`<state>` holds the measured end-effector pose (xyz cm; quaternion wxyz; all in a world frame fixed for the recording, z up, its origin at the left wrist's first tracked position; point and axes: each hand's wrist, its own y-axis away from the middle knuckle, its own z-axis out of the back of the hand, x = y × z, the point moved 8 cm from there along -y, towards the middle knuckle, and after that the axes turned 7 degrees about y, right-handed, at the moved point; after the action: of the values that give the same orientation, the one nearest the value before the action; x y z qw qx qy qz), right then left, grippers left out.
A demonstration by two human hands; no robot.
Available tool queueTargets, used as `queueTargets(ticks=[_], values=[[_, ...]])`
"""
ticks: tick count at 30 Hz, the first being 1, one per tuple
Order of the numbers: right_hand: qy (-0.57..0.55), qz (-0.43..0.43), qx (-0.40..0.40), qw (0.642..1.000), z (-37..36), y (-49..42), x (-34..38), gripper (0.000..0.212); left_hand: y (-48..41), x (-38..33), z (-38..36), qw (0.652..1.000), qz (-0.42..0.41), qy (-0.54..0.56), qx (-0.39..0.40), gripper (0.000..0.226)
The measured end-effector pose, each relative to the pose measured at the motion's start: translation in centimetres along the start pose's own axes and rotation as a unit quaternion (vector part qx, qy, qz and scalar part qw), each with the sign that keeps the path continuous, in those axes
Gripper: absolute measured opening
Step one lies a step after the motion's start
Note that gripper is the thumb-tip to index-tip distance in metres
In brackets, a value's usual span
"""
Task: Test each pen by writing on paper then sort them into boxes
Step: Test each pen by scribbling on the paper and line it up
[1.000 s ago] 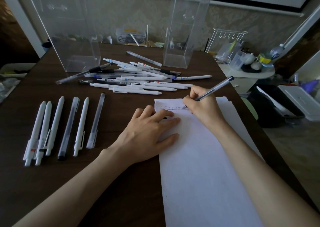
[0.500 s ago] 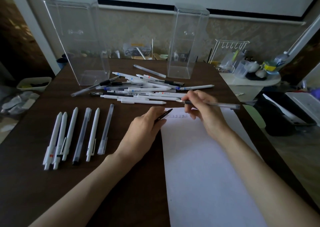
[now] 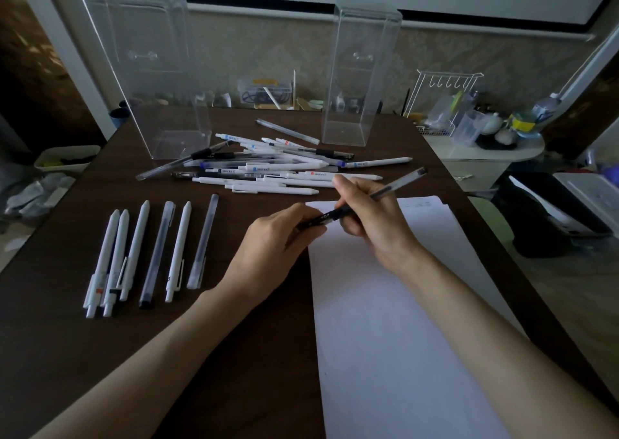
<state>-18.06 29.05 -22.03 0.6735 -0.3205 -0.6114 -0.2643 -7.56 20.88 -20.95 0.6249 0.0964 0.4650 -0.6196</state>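
Note:
My right hand (image 3: pixel 371 217) grips a translucent grey pen (image 3: pixel 398 184) above the top of the white paper (image 3: pixel 385 321), its back end pointing up and right. My left hand (image 3: pixel 271 241) pinches a black pen cap (image 3: pixel 323 219) that meets the pen's tip end. A loose pile of pens (image 3: pixel 278 167) lies behind my hands. Several pens in a neat row (image 3: pixel 150 254) lie to the left. Two tall clear boxes stand at the back: a left box (image 3: pixel 150 70) and a right box (image 3: pixel 355 80). Faint scribbles mark the paper's top edge.
The dark wooden table (image 3: pixel 201 355) ends close to the paper on the right. Past that edge are a white side table with bottles and a wire rack (image 3: pixel 445 103), and a dark bin (image 3: pixel 542 217) on the floor. Clutter lines the wall behind the table.
My right hand stopped writing and lifted the pen off the paper. My left hand left the paper holding the black cap and brought it to the pen's tip.

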Motion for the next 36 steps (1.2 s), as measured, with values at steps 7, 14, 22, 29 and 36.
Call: queueTargets(ticks=[7, 14, 22, 29, 36], values=[[0.03, -0.002, -0.011, 0.999, -1.1, -0.2, 0.4, 0.04, 0.2, -0.5, 0.9, 0.999, -0.012, -0.02, -0.046, 0.015], [0.088, -0.018, 0.034, 0.995, -1.7, -1.3, 0.8, 0.031, 1.8, 1.4, 3.7, 0.988, 0.089, -0.07, -0.104, 0.017], [0.5, 0.125, 0.007, 0.857, -3.3, -5.4, -0.2, 0.018, 5.9, 3.3, 11.2, 0.945, 0.167, -0.245, -0.138, 0.022], [0.568, 0.125, -0.01, 0.813, -4.6, -5.2, -0.6, 0.013, 8.0, 4.8, 12.5, 0.949, 0.217, -0.171, -0.152, 0.027], [0.501, 0.134, -0.018, 0.855, -4.1, -3.3, 0.9, 0.009, 6.3, 5.3, 14.0, 0.928, 0.244, -0.232, -0.157, 0.023]])
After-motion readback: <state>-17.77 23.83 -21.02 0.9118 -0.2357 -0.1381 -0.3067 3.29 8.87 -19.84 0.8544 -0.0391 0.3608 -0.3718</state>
